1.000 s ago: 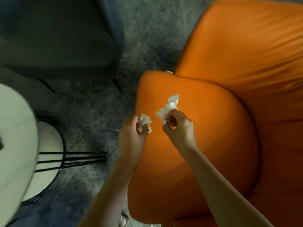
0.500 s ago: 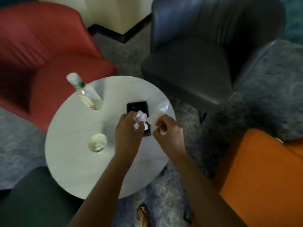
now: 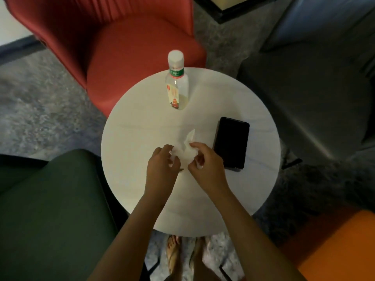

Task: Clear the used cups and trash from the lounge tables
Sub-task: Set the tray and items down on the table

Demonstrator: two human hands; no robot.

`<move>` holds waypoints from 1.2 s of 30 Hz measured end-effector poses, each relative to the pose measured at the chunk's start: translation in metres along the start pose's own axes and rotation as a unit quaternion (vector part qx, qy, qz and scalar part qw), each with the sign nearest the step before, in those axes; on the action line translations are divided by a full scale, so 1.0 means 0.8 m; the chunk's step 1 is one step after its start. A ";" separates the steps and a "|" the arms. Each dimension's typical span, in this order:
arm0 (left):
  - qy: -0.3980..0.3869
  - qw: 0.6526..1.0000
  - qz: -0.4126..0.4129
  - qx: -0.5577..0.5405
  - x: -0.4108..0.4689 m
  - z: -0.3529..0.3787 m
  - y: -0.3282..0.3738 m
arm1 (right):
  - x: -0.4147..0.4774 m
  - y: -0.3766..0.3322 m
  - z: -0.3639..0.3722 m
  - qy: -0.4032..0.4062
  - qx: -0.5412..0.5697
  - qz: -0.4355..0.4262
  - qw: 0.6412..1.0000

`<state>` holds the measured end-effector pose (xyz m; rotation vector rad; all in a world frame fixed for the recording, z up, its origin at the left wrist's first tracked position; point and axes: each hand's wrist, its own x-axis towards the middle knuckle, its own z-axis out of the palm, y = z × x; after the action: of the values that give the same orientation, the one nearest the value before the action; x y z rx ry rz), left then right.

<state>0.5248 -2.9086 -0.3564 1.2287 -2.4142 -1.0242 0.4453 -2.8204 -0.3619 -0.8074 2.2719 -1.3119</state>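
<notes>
White crumpled tissue (image 3: 185,152), thin and creased, one twisted corner standing up beyond the fingers; held between both hands above the round white table (image 3: 142,128).

Head view, items listed by position relative to the hands:
- Left hand (image 3: 162,166): fingers curled and pinched on the tissue's left edge.
- Right hand (image 3: 205,164): thumb and fingers closed on the tissue's right side, knuckles just beside the left hand.
- Black phone (image 3: 231,142): lying flat, face up, just right of the right hand.
- Clear plastic bottle (image 3: 177,82): white cap, green neck band, red-printed label; upright, well beyond the hands near the far table edge.
- Red armchair (image 3: 125,47): beyond the bottle.
- Dark green seat (image 3: 50,209): left of the left forearm.
- Orange seat (image 3: 341,246): right of the right forearm.
</notes>
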 end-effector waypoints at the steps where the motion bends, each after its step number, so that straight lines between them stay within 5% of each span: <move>1: -0.002 1.000 -0.002 0.003 0.001 0.007 -0.004 | 0.003 0.005 -0.001 0.000 -0.005 -0.006 1.000; 9: 0.062 0.994 -0.032 0.083 -0.001 0.035 -0.011 | 0.023 0.018 -0.003 -0.010 0.038 -0.073 0.997; 14: 0.074 0.990 -0.110 -0.052 0.000 0.036 -0.011 | 0.026 0.018 0.014 -0.083 0.022 -0.083 0.993; 24: 0.003 0.996 0.071 -0.046 -0.013 0.023 -0.047 | 0.029 0.018 0.035 -0.159 -0.161 -0.154 0.962; 31: -0.006 0.998 0.055 0.004 -0.018 0.025 -0.057 | 0.019 0.013 0.024 -0.085 -0.077 -0.111 0.987; 36: -0.009 0.998 0.045 0.047 -0.016 0.027 -0.065 | 0.007 0.025 0.027 -0.066 -0.215 -0.191 0.956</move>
<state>0.5539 -2.9090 -0.4060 1.1337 -2.5328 -0.9098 0.4485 -2.8300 -0.3899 -1.4969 2.4027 -0.8683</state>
